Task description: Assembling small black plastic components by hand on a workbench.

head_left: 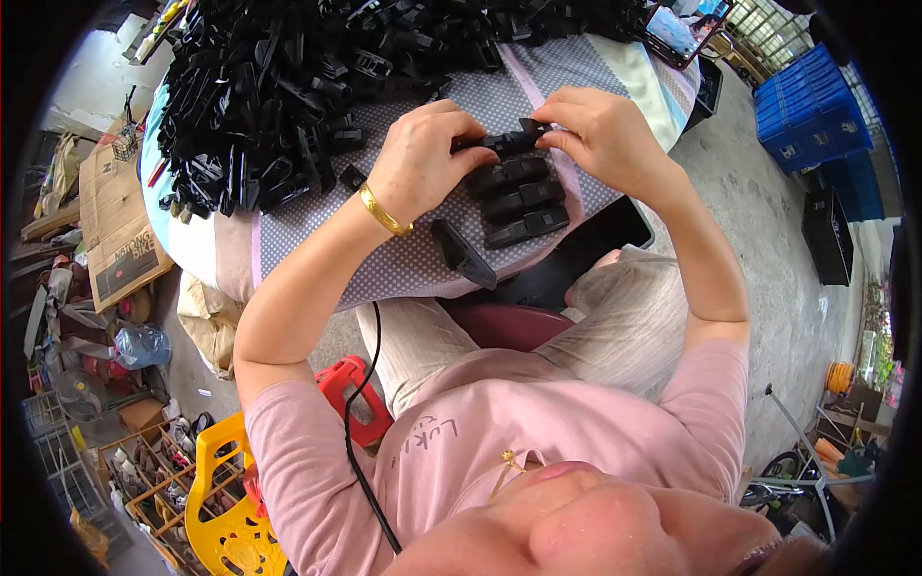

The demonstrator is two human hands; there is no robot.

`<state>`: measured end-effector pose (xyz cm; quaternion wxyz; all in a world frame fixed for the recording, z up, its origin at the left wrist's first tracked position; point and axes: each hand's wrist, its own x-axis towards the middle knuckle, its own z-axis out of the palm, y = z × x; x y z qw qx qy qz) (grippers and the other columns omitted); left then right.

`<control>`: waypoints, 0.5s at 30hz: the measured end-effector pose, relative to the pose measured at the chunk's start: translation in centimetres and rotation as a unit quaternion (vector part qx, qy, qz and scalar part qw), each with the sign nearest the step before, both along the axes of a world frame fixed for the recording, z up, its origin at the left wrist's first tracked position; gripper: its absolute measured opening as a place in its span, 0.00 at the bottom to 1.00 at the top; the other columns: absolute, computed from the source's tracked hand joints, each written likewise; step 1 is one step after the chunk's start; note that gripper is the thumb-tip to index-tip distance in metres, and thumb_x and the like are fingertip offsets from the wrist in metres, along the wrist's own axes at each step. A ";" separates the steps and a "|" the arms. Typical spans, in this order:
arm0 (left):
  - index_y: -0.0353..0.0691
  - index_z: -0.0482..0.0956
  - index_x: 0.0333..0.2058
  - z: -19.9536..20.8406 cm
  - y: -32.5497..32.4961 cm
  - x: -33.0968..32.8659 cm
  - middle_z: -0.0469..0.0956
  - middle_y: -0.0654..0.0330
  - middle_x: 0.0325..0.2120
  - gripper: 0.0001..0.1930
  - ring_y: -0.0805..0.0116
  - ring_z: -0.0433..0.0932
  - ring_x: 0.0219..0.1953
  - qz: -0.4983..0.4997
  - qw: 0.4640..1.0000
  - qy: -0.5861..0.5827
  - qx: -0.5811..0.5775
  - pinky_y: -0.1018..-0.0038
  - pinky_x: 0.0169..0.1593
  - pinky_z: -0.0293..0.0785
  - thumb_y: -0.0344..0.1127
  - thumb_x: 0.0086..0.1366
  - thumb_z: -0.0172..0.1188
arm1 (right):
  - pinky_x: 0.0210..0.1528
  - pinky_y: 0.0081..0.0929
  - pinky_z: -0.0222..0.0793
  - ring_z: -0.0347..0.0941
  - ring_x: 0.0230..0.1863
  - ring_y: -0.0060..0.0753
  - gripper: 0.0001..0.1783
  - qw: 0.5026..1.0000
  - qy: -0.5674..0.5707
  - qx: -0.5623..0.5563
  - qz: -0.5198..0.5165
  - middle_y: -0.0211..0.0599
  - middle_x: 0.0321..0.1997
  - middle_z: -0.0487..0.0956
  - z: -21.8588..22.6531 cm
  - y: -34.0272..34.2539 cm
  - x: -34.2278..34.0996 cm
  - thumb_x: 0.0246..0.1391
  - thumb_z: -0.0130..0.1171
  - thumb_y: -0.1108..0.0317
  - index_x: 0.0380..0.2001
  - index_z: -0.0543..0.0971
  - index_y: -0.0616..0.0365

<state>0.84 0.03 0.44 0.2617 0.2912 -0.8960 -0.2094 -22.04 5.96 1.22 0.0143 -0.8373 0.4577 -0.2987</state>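
Between my two hands is a black plastic part (516,143), held a little above the table's near right side. My left hand (423,158), with a gold bracelet at the wrist, pinches its left end. Thumb and fingers of my right hand (610,139) close on its right end. Just below lie several similar black parts (526,227) in a neat stack of rows. One loose black part (463,254) rests at an angle near the table edge. A large heap of black plastic parts (279,96) covers the far left of the table.
A dotted grey cloth (375,269) covers the round table. At the far right edge stands a phone (684,31). Blue crates (812,106) and a black crate (828,235) are on the right floor. A cardboard box (120,216) and yellow chair (226,518) are left.
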 end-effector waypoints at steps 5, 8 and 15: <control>0.34 0.82 0.31 0.0 0.1 -0.2 0.76 0.56 0.26 0.10 0.62 0.78 0.27 0.004 1.000 0.001 -0.007 0.74 0.33 0.74 0.31 0.49 0.68 | 0.35 0.33 0.70 0.74 0.34 0.41 0.10 0.997 0.071 -0.018 -0.006 0.36 0.31 0.76 0.5 0.3 0.1 0.44 0.64 0.67 0.30 0.79 0.60; 0.34 0.82 0.30 -0.1 0.1 -0.6 0.76 0.56 0.26 0.10 0.61 0.78 0.26 -0.009 1.000 0.010 -0.018 0.73 0.32 0.74 0.31 0.48 0.68 | 0.34 0.33 0.69 0.74 0.33 0.42 0.10 0.999 0.052 -0.010 0.013 0.37 0.30 0.76 0.6 0.0 0.3 0.43 0.64 0.68 0.30 0.79 0.60; 0.36 0.82 0.28 -0.4 0.5 -0.5 0.76 0.57 0.26 0.09 0.57 0.75 0.33 -0.014 0.999 0.028 -0.035 0.68 0.38 0.72 0.33 0.47 0.67 | 0.34 0.31 0.68 0.72 0.31 0.38 0.09 0.993 -0.068 0.056 0.079 0.36 0.29 0.75 -1.0 -1.2 0.7 0.44 0.64 0.70 0.31 0.80 0.60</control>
